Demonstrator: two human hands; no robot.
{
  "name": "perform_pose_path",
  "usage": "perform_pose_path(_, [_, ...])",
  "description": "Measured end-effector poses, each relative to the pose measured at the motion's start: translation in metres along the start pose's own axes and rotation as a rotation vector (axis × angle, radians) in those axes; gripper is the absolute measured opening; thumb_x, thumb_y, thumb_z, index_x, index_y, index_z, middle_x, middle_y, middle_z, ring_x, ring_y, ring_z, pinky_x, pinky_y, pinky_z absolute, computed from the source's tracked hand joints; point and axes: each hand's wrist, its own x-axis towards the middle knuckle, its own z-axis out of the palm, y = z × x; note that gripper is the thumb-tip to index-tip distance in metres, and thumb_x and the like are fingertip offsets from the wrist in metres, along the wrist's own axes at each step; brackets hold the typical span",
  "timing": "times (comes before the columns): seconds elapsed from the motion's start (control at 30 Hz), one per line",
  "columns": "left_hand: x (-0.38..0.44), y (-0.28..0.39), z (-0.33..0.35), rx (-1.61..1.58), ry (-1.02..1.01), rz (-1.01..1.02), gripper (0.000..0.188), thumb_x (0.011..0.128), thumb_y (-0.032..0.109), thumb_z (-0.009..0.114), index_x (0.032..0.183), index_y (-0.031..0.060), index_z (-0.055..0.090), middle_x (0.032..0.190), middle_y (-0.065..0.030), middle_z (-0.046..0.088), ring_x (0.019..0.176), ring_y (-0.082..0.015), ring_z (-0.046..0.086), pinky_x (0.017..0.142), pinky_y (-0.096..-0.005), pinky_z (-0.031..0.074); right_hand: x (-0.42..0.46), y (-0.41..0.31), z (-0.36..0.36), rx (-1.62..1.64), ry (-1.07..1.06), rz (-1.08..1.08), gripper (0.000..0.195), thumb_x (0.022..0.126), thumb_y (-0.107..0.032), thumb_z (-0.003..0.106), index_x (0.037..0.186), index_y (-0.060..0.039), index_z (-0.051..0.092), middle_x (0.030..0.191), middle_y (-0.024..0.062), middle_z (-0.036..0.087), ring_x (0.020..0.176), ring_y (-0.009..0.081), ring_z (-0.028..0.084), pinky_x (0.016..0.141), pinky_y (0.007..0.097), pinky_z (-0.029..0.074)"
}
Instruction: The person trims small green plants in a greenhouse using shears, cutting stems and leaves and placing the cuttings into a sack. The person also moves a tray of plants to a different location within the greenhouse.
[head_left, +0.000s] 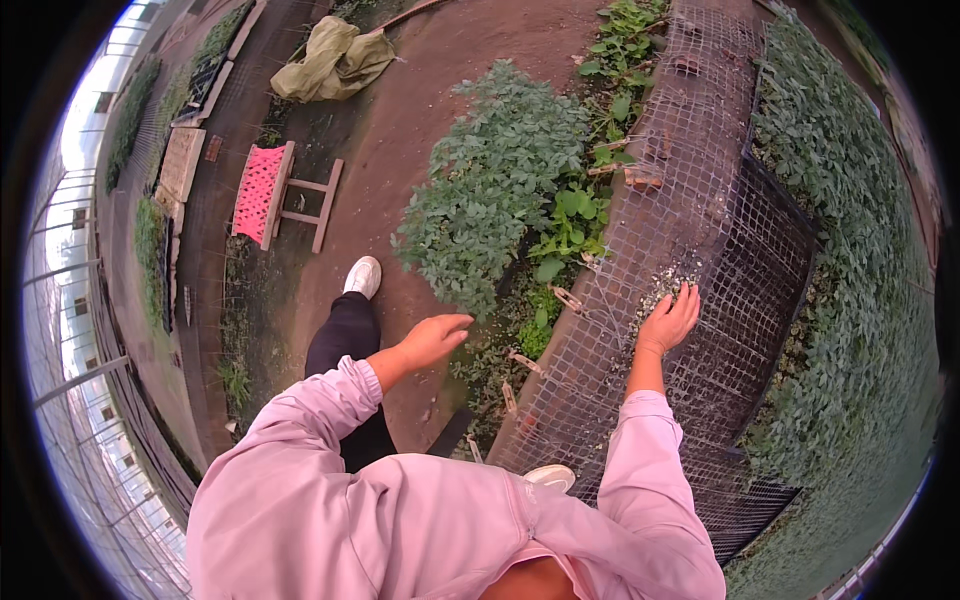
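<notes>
My right hand (670, 318) rests flat-looking, palm down, at a plastic mesh net (637, 247), its fingertips beside a scatter of small pale bits (673, 276). Whether it holds any of them is hidden. My left hand (433, 341) hangs in the air over the brown soil (405, 300) with nothing seen in it, its fingers close together and partly bent. Just beyond it stands a dense cluster of leafy green seedlings (495, 187). Wooden clothespin-like clips (566, 298) line the net's left edge.
Black seedling trays (772, 217) and a broad bed of green plants (832, 187) lie at the right. A stool with a pink woven seat (260, 193) stands on the left, below a crumpled green sack (334, 60). Brick pieces (643, 178) lie at the net.
</notes>
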Motion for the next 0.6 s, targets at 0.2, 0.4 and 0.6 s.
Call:
perform_pose_path(0.2, [-0.046, -0.091, 0.013, -0.357, 0.078, -0.436, 0.032, 0.083, 0.018, 0.051, 0.111, 0.0026, 0.051, 0.105, -0.0134, 0.057, 0.096, -0.0226, 0.055, 0.083, -0.0311, 0.043, -0.018, -0.158, -0.06, 0.804, -0.28, -0.14, 0.031, 0.085, -0.006, 0.043, 0.115, -0.001, 0.047, 0.113, 0.0104, 0.051, 0.102, 0.019, 0.05, 0.083, 0.0293, 0.04])
perform_pose_path(0.4, [-0.041, -0.069, 0.001, -0.805, 0.189, -0.345, 0.031, 0.085, 0.014, 0.049, 0.114, 0.0011, 0.048, 0.108, -0.0089, 0.056, 0.094, -0.0156, 0.055, 0.08, -0.0276, 0.042, -0.147, -0.165, 0.132, 0.724, -0.685, 0.522, 0.024, 0.084, -0.006, 0.041, 0.103, 0.0005, 0.054, 0.095, 0.0099, 0.059, 0.086, 0.0172, 0.057, 0.076, 0.0272, 0.045])
perform_pose_path(0.6, [-0.049, -0.076, -0.026, -0.923, 0.24, -0.402, 0.029, 0.086, 0.014, 0.048, 0.112, 0.0013, 0.049, 0.106, -0.0072, 0.056, 0.09, -0.0134, 0.055, 0.076, -0.0253, 0.041, -0.22, -0.123, 0.266, 0.669, -0.915, 0.944, 0.019, 0.077, -0.014, 0.055, 0.093, -0.0044, 0.053, 0.074, 0.0034, 0.055, 0.065, 0.0138, 0.05, 0.057, 0.0299, 0.039])
